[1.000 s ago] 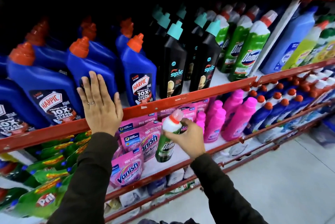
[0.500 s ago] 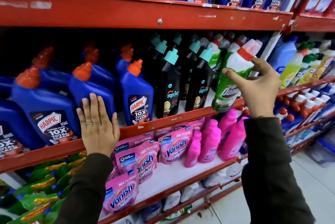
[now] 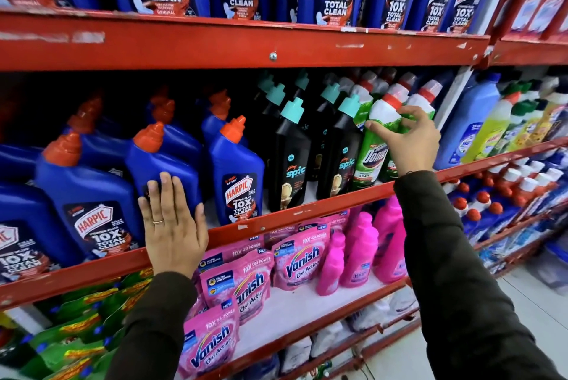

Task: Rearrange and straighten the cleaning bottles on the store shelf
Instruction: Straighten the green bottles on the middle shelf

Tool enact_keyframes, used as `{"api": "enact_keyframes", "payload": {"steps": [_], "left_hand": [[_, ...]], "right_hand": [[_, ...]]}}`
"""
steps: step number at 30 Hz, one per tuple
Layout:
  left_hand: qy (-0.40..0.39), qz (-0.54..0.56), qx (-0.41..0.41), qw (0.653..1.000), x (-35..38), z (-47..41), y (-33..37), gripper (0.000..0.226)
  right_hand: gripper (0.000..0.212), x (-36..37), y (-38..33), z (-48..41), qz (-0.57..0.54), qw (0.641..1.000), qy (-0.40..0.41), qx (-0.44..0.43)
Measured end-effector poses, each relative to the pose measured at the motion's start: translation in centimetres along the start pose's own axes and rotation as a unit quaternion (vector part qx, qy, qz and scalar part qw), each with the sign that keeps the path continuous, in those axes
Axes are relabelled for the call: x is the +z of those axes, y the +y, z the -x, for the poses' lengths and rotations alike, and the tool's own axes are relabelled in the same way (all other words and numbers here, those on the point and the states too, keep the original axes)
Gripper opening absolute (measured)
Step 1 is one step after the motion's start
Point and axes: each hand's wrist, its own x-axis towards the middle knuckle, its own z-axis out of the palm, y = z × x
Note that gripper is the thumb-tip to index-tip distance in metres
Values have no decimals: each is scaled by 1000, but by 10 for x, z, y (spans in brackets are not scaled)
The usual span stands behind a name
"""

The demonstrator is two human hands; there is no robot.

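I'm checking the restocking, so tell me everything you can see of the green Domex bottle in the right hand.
The Domex bottle is green, plastic by its look, with a white angled neck and a red cap. Its front label shows a slanted Domex logo; the smaller print is unreadable. It stands nearly upright, leaning slightly, at the front of the middle shelf, right of the black Spic bottles and before other green bottles. The right hand pinches its neck, thumb in front, fingers behind. Whether its base rests on the shelf is hidden.

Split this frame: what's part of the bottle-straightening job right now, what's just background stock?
In play: green Domestos bottle gripped by right hand; left hand flat on a blue Harpic bottle.
Background: black Spic bottles, pink Vanish pouches, pink bottles.
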Motion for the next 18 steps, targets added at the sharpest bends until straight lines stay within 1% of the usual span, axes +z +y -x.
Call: {"api": "enact_keyframes", "payload": {"steps": [4, 8, 11, 14, 16, 18], "left_hand": [[0, -1, 0, 1000, 1, 1, -1, 69], [-5, 1, 2, 1000, 0, 1, 0, 69], [-16, -6, -2, 1000, -1, 0, -1, 71], [-29, -2, -9, 1000, -5, -1, 2, 73], [-44, -10, -13, 999, -9, 0, 5, 75], [-59, -23, -31, 997, -19, -1, 10, 75]], "right_hand": [[69, 8, 2, 0, 55, 998, 12, -12], [74, 13, 8, 2, 73, 997, 16, -30], [75, 11, 8, 4, 59, 998, -7, -36], [74, 9, 9, 4, 76, 996, -21, -42], [74, 8, 10, 4, 74, 995, -50, -47], [79, 3, 7, 11, 51, 993, -87, -56]]}}
